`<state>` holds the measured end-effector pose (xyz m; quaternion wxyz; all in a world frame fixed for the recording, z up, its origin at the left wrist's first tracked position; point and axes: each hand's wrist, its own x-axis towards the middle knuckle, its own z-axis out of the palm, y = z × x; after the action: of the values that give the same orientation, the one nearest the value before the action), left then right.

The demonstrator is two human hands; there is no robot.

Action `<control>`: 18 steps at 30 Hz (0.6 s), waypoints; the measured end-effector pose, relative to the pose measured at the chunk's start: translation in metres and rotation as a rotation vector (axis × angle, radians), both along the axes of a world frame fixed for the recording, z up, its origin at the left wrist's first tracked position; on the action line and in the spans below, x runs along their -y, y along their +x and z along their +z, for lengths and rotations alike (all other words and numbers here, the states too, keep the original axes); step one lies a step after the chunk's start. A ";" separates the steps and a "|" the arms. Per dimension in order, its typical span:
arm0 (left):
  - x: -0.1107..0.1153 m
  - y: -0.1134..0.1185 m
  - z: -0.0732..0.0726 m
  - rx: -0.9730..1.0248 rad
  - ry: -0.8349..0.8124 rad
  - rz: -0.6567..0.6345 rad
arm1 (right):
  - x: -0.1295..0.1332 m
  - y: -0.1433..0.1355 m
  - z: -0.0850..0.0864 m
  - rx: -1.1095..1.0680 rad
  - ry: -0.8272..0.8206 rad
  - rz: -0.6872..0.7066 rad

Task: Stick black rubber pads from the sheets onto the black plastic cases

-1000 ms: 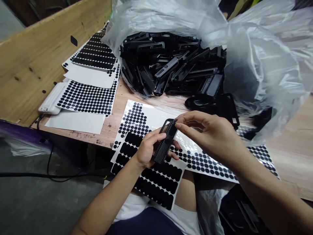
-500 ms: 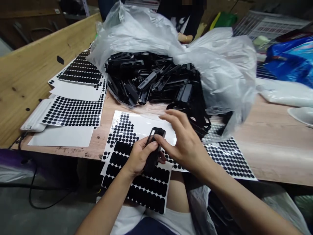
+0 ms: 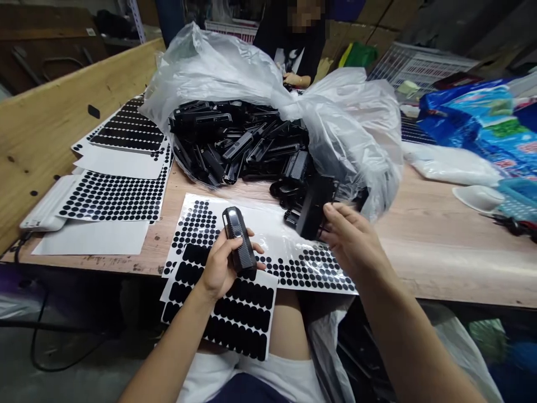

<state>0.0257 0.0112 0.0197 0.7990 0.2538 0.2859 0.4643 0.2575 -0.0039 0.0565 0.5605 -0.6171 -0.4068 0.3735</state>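
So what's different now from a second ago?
The right hand has left the patterned black piece and moved right, to the near side of the open plastic bag, where it now grips a flat black piece. The left hand still holds the patterned one. The bag and dotted sheets look unmoved.

No wording could be read anywhere, not a word or a number! The blue bag [image 3: 474, 120] at the right carried reddish, letter-like marks, but they were too blurred to make out. Up at the far left, a small pale label [image 3: 90, 32] sat on a brown board [image 3: 54, 42], its face too tiny to read.
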 end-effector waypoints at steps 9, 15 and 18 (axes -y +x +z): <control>-0.001 0.001 -0.008 -0.048 0.024 -0.089 | 0.016 -0.029 0.036 0.031 -0.300 0.932; 0.004 0.002 -0.008 -0.123 0.129 -0.195 | -0.013 -0.032 0.052 0.497 -0.167 0.864; 0.003 0.000 -0.005 -0.162 0.142 -0.235 | -0.022 -0.035 0.038 0.337 -0.097 0.604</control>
<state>0.0260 0.0086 0.0151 0.8021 0.3780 0.2841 0.3647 0.2224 0.0176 0.0942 0.3197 -0.5479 -0.6397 0.4341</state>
